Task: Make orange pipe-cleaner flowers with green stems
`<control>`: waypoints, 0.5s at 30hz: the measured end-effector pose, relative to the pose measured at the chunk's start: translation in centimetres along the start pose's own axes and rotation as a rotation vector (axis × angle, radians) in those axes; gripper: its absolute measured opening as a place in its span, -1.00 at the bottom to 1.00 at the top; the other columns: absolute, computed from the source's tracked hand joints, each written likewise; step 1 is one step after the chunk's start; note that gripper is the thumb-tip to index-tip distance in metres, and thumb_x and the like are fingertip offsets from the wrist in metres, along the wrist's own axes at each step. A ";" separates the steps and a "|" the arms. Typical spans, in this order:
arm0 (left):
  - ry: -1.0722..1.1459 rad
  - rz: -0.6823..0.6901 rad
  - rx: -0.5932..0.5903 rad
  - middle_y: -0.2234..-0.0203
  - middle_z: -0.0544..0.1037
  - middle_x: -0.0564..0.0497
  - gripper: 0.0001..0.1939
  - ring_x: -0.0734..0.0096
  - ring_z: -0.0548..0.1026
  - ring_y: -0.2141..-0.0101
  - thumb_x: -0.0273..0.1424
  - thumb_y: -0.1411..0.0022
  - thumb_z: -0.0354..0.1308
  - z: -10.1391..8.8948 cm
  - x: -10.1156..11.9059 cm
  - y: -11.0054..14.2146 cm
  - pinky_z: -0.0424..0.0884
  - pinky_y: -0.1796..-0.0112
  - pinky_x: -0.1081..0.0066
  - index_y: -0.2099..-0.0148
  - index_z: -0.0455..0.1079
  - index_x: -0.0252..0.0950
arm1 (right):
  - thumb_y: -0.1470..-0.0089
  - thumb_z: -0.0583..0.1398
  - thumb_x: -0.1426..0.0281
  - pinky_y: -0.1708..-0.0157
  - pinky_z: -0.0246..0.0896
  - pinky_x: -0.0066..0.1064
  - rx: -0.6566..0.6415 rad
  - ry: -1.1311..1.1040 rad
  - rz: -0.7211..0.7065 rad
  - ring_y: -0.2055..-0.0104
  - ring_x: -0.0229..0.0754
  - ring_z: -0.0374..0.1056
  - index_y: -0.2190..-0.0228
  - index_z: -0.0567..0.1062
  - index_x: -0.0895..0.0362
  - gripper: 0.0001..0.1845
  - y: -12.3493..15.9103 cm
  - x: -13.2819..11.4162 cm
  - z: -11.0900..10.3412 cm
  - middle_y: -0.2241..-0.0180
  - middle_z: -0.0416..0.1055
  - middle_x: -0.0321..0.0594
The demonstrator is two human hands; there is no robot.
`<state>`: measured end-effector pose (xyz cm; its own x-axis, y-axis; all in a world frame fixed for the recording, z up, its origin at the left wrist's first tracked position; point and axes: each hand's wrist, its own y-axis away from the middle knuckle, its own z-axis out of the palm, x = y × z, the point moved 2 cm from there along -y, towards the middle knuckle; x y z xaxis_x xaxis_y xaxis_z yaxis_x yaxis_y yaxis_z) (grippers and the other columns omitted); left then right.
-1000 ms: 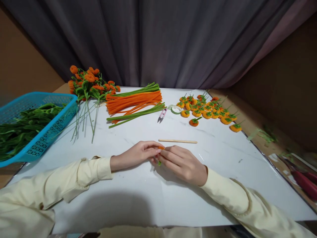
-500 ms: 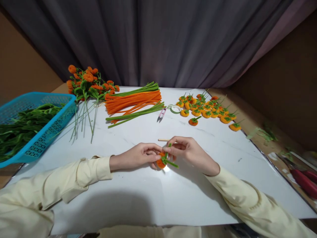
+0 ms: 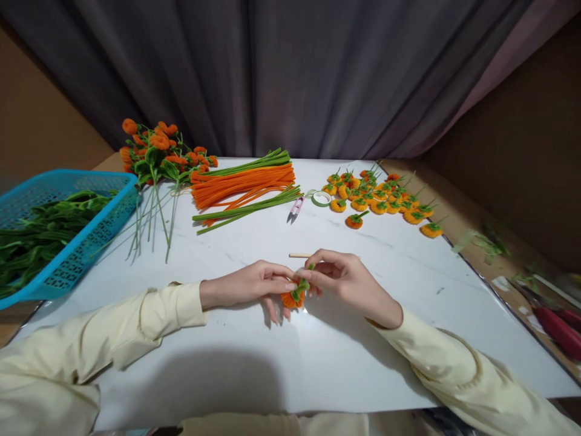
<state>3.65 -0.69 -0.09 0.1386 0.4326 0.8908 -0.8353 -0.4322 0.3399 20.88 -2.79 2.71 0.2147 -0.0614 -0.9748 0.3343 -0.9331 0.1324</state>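
Note:
Between my hands is an orange pipe-cleaner flower head [image 3: 292, 300] with green fuzzy strips on its top. My left hand [image 3: 256, 284] pinches it from the left, its lower fingers stretched out under it. The fingertips of my right hand [image 3: 345, 280] close on the green pipe cleaner [image 3: 302, 287] at the flower's top right. Just behind my right hand lies a thin wooden stick [image 3: 299, 255], partly hidden by the fingers.
Orange pipe cleaners [image 3: 245, 183] and green ones lie at the back, near pink-handled snips [image 3: 295, 209] and a tape roll [image 3: 321, 198]. Finished flower heads [image 3: 379, 204] cluster back right. A blue basket [image 3: 86, 257] of green leaves and stemmed orange flowers [image 3: 158, 142] stand left. Red-handled pliers [image 3: 558, 330] lie right.
The flower head, mostly hidden in my fingers at first, has come into view and turned. My right hand has shifted right and opened out from over it to pinch the green strip.

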 end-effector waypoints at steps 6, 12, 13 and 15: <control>0.101 0.088 0.155 0.40 0.53 -0.09 -0.66 0.38 0.54 0.46 -0.27 -0.13 0.20 -0.6 -0.1 0.0 0.50 0.41 0.37 0.11 0.36 -0.38 | 0.00 0.21 0.29 0.60 0.06 -0.50 -0.012 0.107 0.094 0.68 -0.36 0.15 0.57 0.35 0.18 -0.75 -0.3 0.0 -1.3 0.74 0.25 -0.38; 0.174 0.108 0.210 0.41 0.56 -0.11 -0.63 0.38 0.54 0.47 -0.28 -0.07 0.25 -0.8 0.1 0.1 0.49 0.41 0.40 0.12 0.37 -0.40 | -0.07 0.14 0.31 0.58 0.09 -0.48 -0.050 0.245 -0.042 0.62 -0.33 0.16 0.56 0.36 0.18 -0.75 -0.2 -0.5 -1.8 0.65 0.27 -0.32; 0.179 0.100 0.199 0.40 0.56 -0.12 -0.63 0.38 0.55 0.47 -0.28 -0.07 0.26 -0.7 0.1 0.1 0.49 0.41 0.40 0.12 0.37 -0.40 | -0.10 0.12 0.33 0.54 0.13 -0.46 -0.021 0.333 -0.166 0.57 -0.30 0.21 0.52 0.38 0.18 -0.78 -0.2 -0.6 -1.8 0.59 0.32 -0.28; 0.189 0.089 0.180 0.36 0.57 -0.14 -0.61 0.38 0.55 0.47 -0.28 -0.06 0.26 -0.7 0.1 0.1 0.49 0.40 0.40 0.10 0.37 -0.39 | -0.13 0.08 0.41 0.37 0.21 -0.37 0.032 0.540 -0.468 0.37 -0.20 0.29 0.41 0.42 0.17 -0.85 -0.1 -0.7 -1.5 0.42 0.41 -0.16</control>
<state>3.19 -0.17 -0.16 -0.0468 0.5190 0.8535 -0.7297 -0.6012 0.3256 22.11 -2.15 3.68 0.4823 0.5243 -0.7018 0.4774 -0.8290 -0.2912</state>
